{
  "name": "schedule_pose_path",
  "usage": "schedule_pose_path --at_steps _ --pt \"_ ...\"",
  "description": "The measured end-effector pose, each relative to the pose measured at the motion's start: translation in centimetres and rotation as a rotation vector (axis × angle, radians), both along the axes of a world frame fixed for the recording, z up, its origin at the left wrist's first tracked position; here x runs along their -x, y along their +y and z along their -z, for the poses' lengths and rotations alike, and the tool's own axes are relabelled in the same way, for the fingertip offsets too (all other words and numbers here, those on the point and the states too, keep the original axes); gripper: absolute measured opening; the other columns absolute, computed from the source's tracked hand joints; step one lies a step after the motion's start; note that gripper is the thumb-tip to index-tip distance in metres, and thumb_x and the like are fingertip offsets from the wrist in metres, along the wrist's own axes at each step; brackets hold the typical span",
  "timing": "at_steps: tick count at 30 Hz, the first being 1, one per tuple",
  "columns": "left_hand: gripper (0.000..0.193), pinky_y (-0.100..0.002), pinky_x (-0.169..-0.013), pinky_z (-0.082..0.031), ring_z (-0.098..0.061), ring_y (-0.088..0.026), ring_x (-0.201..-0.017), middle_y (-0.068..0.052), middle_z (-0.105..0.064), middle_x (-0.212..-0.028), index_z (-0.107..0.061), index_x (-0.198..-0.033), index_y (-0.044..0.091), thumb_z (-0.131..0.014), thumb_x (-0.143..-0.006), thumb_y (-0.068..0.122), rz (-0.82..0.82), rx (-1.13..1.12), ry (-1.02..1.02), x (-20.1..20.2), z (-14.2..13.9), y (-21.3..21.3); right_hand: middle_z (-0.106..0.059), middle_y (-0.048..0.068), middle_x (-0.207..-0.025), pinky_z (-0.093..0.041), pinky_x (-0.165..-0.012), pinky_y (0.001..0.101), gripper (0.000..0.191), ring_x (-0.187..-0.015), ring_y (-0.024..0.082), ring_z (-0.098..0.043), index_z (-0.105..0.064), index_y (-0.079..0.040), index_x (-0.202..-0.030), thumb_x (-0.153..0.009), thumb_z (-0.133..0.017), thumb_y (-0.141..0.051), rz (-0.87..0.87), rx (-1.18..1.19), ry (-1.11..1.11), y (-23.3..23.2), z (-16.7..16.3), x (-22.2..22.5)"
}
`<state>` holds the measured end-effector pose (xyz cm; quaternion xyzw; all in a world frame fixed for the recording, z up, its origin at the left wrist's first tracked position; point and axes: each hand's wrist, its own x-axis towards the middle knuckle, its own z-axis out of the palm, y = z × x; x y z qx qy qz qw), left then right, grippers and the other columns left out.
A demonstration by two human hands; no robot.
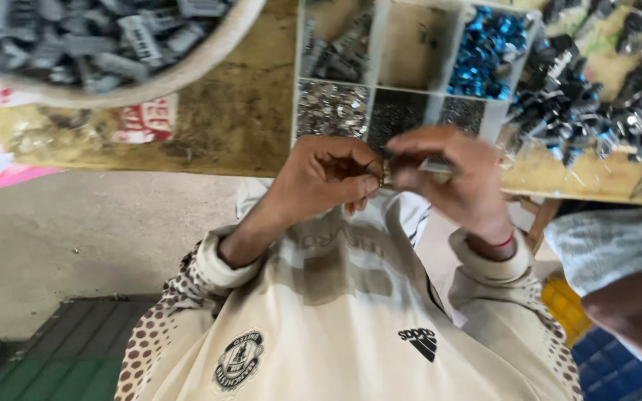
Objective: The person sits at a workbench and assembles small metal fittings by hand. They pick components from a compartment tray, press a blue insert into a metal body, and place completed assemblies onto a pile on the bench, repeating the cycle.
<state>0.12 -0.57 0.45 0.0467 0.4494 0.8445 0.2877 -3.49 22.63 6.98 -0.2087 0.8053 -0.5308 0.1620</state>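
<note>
At the centre of the frame, a person's two hands meet just below a compartmented parts tray (380,52). The left hand (328,178) pinches a small metal ring-like part (385,175) between thumb and fingertip; the right hand (451,182) closes its fingertips on it from the other side, with a pale flat piece under its thumb. The part sits between both grips, equally near each. Dark metal pieces (596,111) lie at upper right.
</note>
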Motion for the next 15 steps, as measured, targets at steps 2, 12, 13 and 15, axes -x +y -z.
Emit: schedule_pose_path --at_steps 2,12,13,15 --pt "0.015 -0.025 -0.063 -0.059 -0.069 -0.010 -0.073 -0.007 -0.072 -0.086 -0.071 -0.107 -0.003 -0.074 -0.101 0.010 -0.029 -0.083 0.007 -0.2 1.6 -0.3 -0.072 0.004 -0.113 -0.059 -0.077 0.0309 0.024 -0.095 0.019 -0.074 -0.073 -0.005 -0.116 -0.096 -0.080 0.005 -0.001 -0.247 0.325 -1.1 -0.2 3.1" --pt "0.020 -0.028 -0.058 -0.056 -0.068 -0.012 -0.071 -0.008 -0.073 -0.087 -0.073 -0.109 -0.002 -0.077 -0.097 0.012 -0.180 -0.278 0.140 2.4 2.3 2.6 -0.065 0.027 -0.109 -0.055 -0.072 0.0515 0.025 -0.087 0.044 -0.067 -0.077 -0.003 -0.105 -0.103 -0.071 -0.027 -0.235 -0.937 0.750 -8.8 0.7 10.9" --pt "0.020 -0.029 -0.056 -0.056 -0.068 -0.012 -0.071 -0.008 -0.074 -0.087 -0.073 -0.110 -0.003 -0.076 -0.097 0.013 -0.204 -0.297 0.167 2.6 2.7 2.3 -0.065 0.027 -0.109 -0.055 -0.073 0.0511 0.025 -0.088 0.044 -0.067 -0.076 -0.003 -0.105 -0.103 -0.071 -0.026 -0.248 -0.935 0.773 -8.9 1.3 10.8" --pt "0.020 -0.030 -0.056 -0.056 -0.067 -0.013 -0.070 -0.009 -0.074 -0.086 -0.074 -0.110 -0.003 -0.074 -0.099 0.014 -0.231 -0.345 0.225 3.2 3.8 1.5 -0.065 0.026 -0.110 -0.055 -0.074 0.0504 0.023 -0.089 0.043 -0.067 -0.076 -0.003 -0.106 -0.103 -0.071 -0.025 -0.251 -0.919 0.789 -9.0 3.2 10.4"
